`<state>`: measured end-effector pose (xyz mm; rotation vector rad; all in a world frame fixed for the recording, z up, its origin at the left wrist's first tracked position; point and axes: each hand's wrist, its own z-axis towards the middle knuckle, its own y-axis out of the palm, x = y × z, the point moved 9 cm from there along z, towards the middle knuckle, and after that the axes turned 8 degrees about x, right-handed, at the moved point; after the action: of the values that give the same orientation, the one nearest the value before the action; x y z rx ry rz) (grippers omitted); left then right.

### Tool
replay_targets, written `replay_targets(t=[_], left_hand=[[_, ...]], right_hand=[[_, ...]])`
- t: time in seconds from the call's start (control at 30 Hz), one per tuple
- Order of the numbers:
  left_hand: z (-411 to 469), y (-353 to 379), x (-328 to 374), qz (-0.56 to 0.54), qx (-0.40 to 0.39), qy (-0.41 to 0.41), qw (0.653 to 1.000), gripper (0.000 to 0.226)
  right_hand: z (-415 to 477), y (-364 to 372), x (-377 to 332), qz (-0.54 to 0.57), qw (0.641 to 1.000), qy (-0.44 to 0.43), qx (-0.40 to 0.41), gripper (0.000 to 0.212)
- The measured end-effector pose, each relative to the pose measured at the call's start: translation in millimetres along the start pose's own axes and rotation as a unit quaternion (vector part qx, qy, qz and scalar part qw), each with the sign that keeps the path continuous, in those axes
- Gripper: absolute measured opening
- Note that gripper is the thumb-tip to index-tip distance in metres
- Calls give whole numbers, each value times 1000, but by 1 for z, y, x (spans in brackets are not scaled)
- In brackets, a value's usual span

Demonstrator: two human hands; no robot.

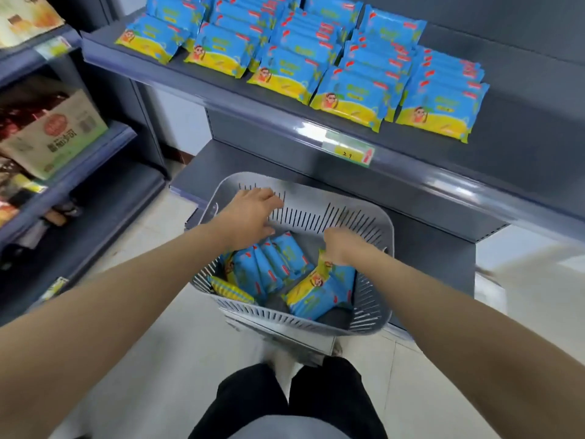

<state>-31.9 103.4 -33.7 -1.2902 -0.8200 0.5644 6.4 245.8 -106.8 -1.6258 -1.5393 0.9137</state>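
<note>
Shop aisle, basically. Dark blue-grey metal shelving [522, 99] runs across the front, and the clear price strip [348, 150] along its edge catches a bit of glare. Another rack [120, 134] in the same colour stands on the left, carrying a cardboard box [53, 134] with a round red logo. The floor [148, 217] is pale glossy tile. A white wall [180, 118] shows between the two units.

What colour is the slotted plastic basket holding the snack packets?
Grey slotted plastic basket, seen best in the head view.
</note>
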Motion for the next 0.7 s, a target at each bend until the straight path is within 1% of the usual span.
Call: replay_targets(t=[0.03, 0.07, 0.1, 0.13, 0.17, 0.2, 0.27, 0.33, 0.4, 0.47, 0.57, 0.6, 0.67, 0.7], left_hand=[[-2, 13, -5, -1, -10, -3, 1000, 49], [-4, 24, -9, -1, -19, -3, 1000, 49], [-6, 34, -13, 2, -29, -2, 1000, 49], [-8, 43, -17, 6, -38, -3, 999, 50], [-9, 52, -22, 9, -46, -6, 999, 50], [-10, 59, -27, 12, -56, -10, 998, 51], [-13, 74, -36, 27, -79, -15, 996, 52], [-14, 89, -43, 42, -112, -21, 993, 53], [-13, 105, -46, 50, -151, -23, 987, 54], [-10, 123, -48, 61, -188, -19, 980, 57], [-16, 158, -55, 79, -285, -30, 955, 70], [-19, 170, -60, 91, -316, -31, 944, 76], [-22, 185, -67, 115, -350, -25, 929, 83], [-21, 189, -70, 122, -353, -20, 928, 82]], right_hand=[[1, 27, 3, -32, 997, 11, -68, 14], [3, 52, 8, -57, 990, 18, -125, 18], [4, 72, 11, -66, 984, 25, -165, 34], [8, 90, 15, -73, 980, 26, -182, 48], [11, 99, 16, -79, 979, 25, -186, 52], [15, 108, 17, -79, 980, 26, -183, 51], [22, 117, 19, -82, 978, 42, -187, 38], [29, 119, 19, -68, 980, 60, -177, 33], [35, 122, 20, -44, 981, 63, -178, 40], [36, 118, 19, -13, 983, 59, -176, 31], [37, 108, 21, 74, 981, 74, -162, 34], [38, 105, 22, 111, 979, 81, -153, 32], [45, 97, 25, 153, 976, 92, -128, 20], [46, 90, 28, 156, 977, 93, -112, 14]])
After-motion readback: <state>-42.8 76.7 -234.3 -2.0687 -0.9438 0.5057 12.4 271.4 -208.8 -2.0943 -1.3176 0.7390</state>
